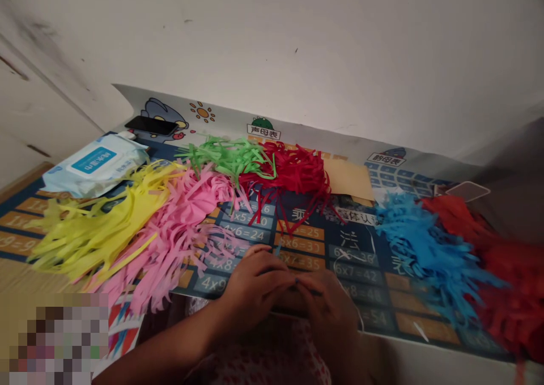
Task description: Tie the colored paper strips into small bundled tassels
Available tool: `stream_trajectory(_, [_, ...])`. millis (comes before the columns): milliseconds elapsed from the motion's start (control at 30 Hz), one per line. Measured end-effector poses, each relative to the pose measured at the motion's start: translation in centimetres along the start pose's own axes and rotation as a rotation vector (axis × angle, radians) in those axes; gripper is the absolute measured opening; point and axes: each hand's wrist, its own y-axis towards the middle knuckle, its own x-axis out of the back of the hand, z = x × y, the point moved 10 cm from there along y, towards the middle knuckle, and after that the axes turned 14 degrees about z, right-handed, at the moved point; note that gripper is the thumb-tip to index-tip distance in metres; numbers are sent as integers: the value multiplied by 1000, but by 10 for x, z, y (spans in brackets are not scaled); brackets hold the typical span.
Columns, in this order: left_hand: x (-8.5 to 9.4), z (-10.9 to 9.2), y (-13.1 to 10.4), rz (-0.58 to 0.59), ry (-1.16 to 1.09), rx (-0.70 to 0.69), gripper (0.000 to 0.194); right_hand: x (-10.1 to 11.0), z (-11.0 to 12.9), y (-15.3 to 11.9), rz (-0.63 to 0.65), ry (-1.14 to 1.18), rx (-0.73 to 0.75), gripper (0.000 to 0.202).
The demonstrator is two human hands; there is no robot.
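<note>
My left hand (pixel 260 282) and my right hand (pixel 331 308) meet at the table's near edge, fingertips pinched together. Both are closed on something too small to make out; a tiny speck of blue shows between the fingertips. A thin white string (pixel 361 321) curves beside my right hand. Beyond my hands lie bunches of fringed paper strips: a dark red bunch (pixel 297 172), a green bunch (pixel 227 157), a pink bunch (pixel 193 203) and a yellow bunch (pixel 114 220). To the right are a blue bunch (pixel 429 249) and a red-orange bunch (pixel 505 283).
A printed mat (pixel 352 288) with multiplication tables covers the table and bends up against the wall (pixel 297 45). A wet-wipe pack (pixel 97 164) and a phone (pixel 152 125) lie at the back left. Brown paper (pixel 351 180) sits behind the dark red bunch.
</note>
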Motion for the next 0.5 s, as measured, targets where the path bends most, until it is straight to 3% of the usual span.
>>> stream_trajectory(333, [-5, 5, 5, 36, 35, -15, 19, -2, -6, 5, 43, -101, 10, 10])
stream_trajectory(500, [-14, 12, 13, 113, 26, 10, 14, -5, -8, 6, 27, -155, 10, 11])
